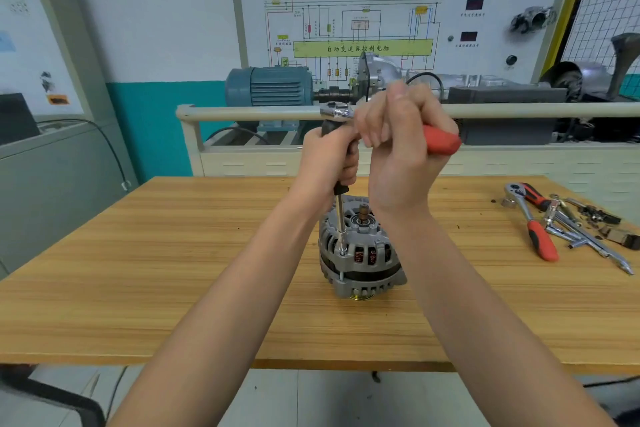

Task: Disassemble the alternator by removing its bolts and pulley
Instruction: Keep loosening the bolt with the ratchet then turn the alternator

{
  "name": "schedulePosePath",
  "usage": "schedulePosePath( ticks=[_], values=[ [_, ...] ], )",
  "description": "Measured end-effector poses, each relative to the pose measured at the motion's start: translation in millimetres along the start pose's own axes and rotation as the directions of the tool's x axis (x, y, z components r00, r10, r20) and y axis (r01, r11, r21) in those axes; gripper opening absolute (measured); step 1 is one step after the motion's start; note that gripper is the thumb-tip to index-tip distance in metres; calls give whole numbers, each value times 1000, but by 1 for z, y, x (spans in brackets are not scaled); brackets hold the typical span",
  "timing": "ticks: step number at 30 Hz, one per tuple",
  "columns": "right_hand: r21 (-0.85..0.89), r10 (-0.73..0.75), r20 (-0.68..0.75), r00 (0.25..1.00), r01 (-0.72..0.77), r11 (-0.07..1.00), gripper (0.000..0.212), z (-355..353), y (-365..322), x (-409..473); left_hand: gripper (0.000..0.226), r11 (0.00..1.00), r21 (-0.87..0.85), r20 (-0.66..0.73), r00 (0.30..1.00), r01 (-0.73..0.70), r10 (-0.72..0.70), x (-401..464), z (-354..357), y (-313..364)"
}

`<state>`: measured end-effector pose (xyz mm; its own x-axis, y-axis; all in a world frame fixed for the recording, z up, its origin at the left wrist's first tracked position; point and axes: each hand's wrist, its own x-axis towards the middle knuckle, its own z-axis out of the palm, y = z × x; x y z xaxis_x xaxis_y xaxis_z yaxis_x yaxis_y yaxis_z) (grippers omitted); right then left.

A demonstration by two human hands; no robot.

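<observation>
Alternator (360, 255) stands on the wooden table (173, 253), near the middle, with its shaft end (363, 213) up and the pulley (360, 296) down against the board; both hands work directly above it. The left hand (329, 163) is wrapped around the black grip of a long driver (341, 218); its thin shank runs almost straight down from the fist, and the tip sits on a bolt (343, 252) at the left side of the housing. The right hand (398, 146) is curled tightly around the red handle of a ratchet (440, 139), which lies nearly level and meets the top of the driver just above the left fist; so the long axis of the tool is vertical and the lever is across it. I judge that the next turn depends on keeping the shank in line with the bolt while the right hand swings the handle sideways; if the shank tilts, the tip may slip off. A second ratchet (533, 225) and loose parts (588, 225) lie well apart, at the right of the table.
</observation>
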<state>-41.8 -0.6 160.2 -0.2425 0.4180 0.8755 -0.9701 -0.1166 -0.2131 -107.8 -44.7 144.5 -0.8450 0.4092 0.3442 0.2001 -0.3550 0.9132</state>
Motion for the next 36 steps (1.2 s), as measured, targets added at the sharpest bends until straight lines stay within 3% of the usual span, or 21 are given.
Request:
schedulePosePath(
  ticks=[2, 4, 8, 10, 13, 17, 21, 24, 26, 28, 30, 33, 36],
  values=[
    [15, 15, -6, 1000, -15, 1000, 37, 0, 0, 1, 58, 1000, 0, -27, 1000, -6, 6, -1, 1, 0],
    [200, 172, -50, 984, -159, 967, 41, -6, -2, 10, 47, 1000, 16, -21, 1000, -6, 6, -1, 0, 0],
    [604, 555, -104, 826, -391, 695, 50, -31, -3, 33, 41, 996, 83, 134, 991, -24, 13, -4, -6, 3],
    [717, 647, -123, 753, -383, 582, 50, -40, -2, 39, 42, 994, 104, 224, 975, -17, -7, -5, -7, 5],
    [741, 659, -190, 728, -334, 582, 49, -43, 0, 39, 45, 992, 124, 267, 961, 36, -68, -3, -6, 8],
    [580, 522, -201, 829, -329, 745, 52, -34, -2, 25, 51, 990, 127, 170, 982, 59, -81, 3, -7, 6],
    [138, 173, -124, 977, -155, 978, 37, -11, 0, 8, 45, 993, 108, 34, 998, 57, -61, 5, -6, 4],
    [-244, -109, 38, 993, 115, 963, 25, 1, 3, -4, 32, 991, 127, -34, 998, 52, -48, 5, -2, 4],
    [-284, -115, 65, 991, 129, 950, 25, 3, 2, -4, 28, 988, 150, -46, 998, 43, -36, 5, -1, 3],
    [-161, -3, -19, 1000, 0, 987, 35, 0, 1, 1, 34, 994, 107, -34, 999, 37, -34, 3, -1, 2],
    [85, 172, -80, 982, -166, 983, 40, -7, -1, 11, 38, 997, 72, 28, 999, 27, -30, 2, -3, 1],
    [399, 444, -86, 892, -377, 835, 51, -25, -2, 31, 40, 995, 96, 105, 994, 12, -22, 2, -7, 4],
    [615, 647, -62, 760, -481, 625, 56, -39, 1, 44, 38, 998, 68, 196, 980, 1, -14, -1, -8, 6]
  ],
)
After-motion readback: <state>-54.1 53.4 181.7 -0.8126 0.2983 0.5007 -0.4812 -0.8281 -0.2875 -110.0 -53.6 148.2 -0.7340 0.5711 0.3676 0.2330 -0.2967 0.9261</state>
